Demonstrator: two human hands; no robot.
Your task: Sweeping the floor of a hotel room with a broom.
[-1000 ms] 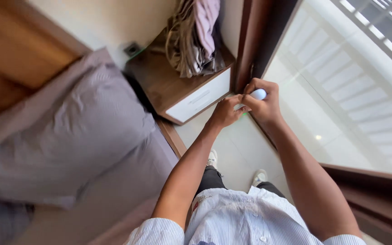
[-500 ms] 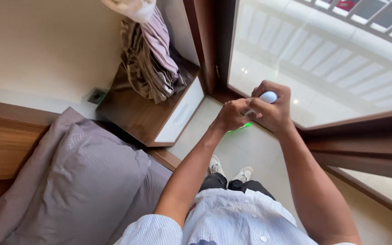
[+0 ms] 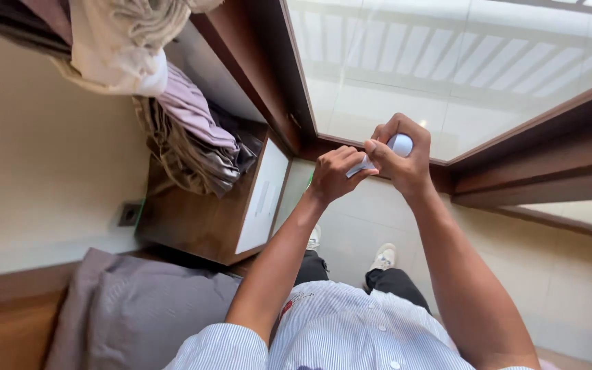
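Right hand (image 3: 405, 161) is gripping a small white roll (image 3: 401, 144) up by the window frame (image 3: 289, 103); left hand (image 3: 334, 175) is pinching its loose end (image 3: 359, 168), maybe tape. Barely peeled yet, nothing stuck anywhere.

Glossy wood nightstand (image 3: 200, 226), matt cloth pillow (image 3: 138, 315)

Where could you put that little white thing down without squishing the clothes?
The wooden nightstand has a bare patch at its near end, between the wall socket and the white drawer front. Its far end is crowded with piled clothes. The tiled floor by the shoes is also bare.
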